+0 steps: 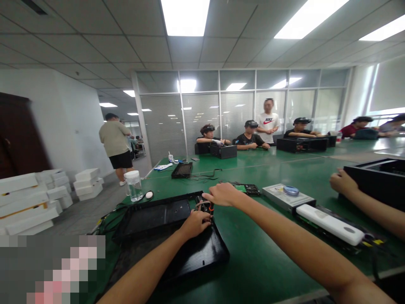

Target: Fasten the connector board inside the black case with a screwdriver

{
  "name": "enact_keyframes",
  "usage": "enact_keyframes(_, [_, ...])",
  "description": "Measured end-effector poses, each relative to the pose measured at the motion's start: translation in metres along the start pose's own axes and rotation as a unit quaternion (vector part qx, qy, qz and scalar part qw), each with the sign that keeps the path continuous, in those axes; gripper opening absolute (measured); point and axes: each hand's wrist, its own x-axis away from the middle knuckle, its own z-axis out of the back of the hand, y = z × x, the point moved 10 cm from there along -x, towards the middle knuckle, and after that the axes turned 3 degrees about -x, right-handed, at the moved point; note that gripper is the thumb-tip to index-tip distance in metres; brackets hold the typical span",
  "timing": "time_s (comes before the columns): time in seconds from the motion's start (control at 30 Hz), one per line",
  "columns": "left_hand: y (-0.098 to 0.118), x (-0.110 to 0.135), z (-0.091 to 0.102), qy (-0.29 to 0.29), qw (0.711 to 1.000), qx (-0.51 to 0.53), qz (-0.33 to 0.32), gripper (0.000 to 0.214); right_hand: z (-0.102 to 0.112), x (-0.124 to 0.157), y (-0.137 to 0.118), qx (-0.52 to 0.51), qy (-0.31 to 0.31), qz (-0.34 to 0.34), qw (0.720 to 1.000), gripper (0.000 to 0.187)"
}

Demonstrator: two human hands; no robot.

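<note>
In front of me lies a shallow black plastic casing [205, 249], with pinkish-brown wires [202, 204] and small dark parts at its far right corner. My right hand [225, 195] reaches over that corner from above, its fingers closed round the top of a screwdriver [211, 207] with an orange and black handle. The screwdriver stands nearly upright and its tip is hidden. Just to its left, my left hand [196, 223] rests on the casing, fingers closed together by the lower end of the screwdriver. What the left fingers pinch is too small to make out.
A lidded clear jar [134, 188] stands at the table's left edge. Rightward are a metal disc drive [286, 197] with a blue tape roll [291, 191], a white device [329, 223], and a co-worker's hand [343, 185] at a black case [379, 181]. Several people sit across the green table [253, 261].
</note>
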Motion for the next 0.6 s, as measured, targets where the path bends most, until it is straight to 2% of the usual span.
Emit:
enact_keyframes(0.1, [0.0,0.0,-0.001,-0.003,1.0,0.0,0.001,0.018,-0.006,0.002,-0.003,-0.022,-0.031,0.027,0.999,0.05])
enact_keyframes(0.23, [-0.001,0.0,-0.002,-0.001,1.0,-0.003,0.003,0.021,0.0,0.004,0.009,0.012,-0.004,-0.015,1.0,0.058])
enact_keyframes(0.37, [0.001,-0.001,-0.001,-0.002,1.0,-0.005,-0.002,0.018,-0.005,0.006,0.001,-0.014,-0.031,0.022,0.999,0.05])
enact_keyframes(0.47, [0.002,0.0,0.0,-0.002,1.0,-0.005,0.0,0.018,-0.001,0.006,0.002,0.009,-0.007,0.005,1.0,0.057])
enact_keyframes(0.6, [0.002,0.0,0.0,-0.011,1.0,-0.008,0.005,0.019,-0.005,0.005,0.0,-0.004,-0.021,0.011,1.0,0.053])
